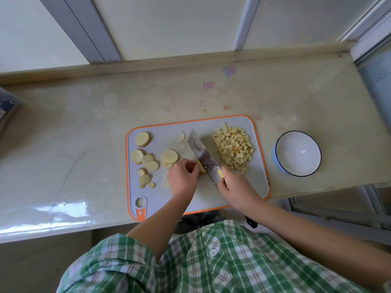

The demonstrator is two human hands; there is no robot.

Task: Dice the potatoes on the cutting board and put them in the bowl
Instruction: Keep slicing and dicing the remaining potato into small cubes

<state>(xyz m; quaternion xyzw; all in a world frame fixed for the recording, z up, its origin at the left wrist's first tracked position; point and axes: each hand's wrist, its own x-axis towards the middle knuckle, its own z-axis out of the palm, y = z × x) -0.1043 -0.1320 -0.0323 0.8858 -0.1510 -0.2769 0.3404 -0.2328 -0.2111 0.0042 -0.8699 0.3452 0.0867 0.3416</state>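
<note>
A grey cutting board [257, 176] with an orange rim lies on the counter. Several round potato slices [143, 139] lie on its left half, and a heap of diced potato [233, 147] sits at its right. My left hand [183, 177] curls its fingers over a potato piece in the middle of the board, mostly hidden beneath it. My right hand [237, 188] grips the handle of a cleaver [202, 154], whose blade rests beside my left fingers. A white bowl [297, 153] with a blue outside stands empty to the right of the board.
The beige counter [84, 134] ends just past the bowl on the right and has a raised back edge. A dark object [8, 108] sits at the far left edge. The cleaver's black handle end [251, 223] sticks out past the counter's front.
</note>
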